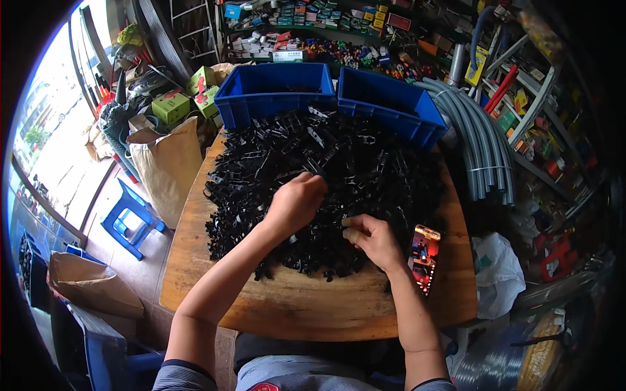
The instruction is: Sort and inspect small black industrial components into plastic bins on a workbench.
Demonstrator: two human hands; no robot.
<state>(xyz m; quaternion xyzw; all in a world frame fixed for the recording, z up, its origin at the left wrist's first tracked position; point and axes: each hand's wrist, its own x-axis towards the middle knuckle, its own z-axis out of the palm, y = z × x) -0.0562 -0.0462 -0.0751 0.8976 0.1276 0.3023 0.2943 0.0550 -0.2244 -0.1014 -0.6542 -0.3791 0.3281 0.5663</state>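
Observation:
A broad pile of small black plastic parts (261,166) covers most of the wooden table (306,313). Over the middle of the pile is my left hand (297,203), its fingers curled down and closed; whatever lies between them is hidden. To the right and nearer to me, my right hand (377,242) hovers at the pile's front portion with thumb and forefinger pinched together. Pale yellowish coverings wrap those two fingertips. Any part within that pinch is too small and dark to make out. Several longer black pieces with shiny faces lie toward the far side of the heap.
Two blue bins, the left (277,104) and the right (385,111), stand behind the pile with dark contents. A lit phone (424,259) lies at the table's right. Beyond are coiled grey hoses (479,140), a paper sack (168,171), a blue stool (130,218) and packed shelves.

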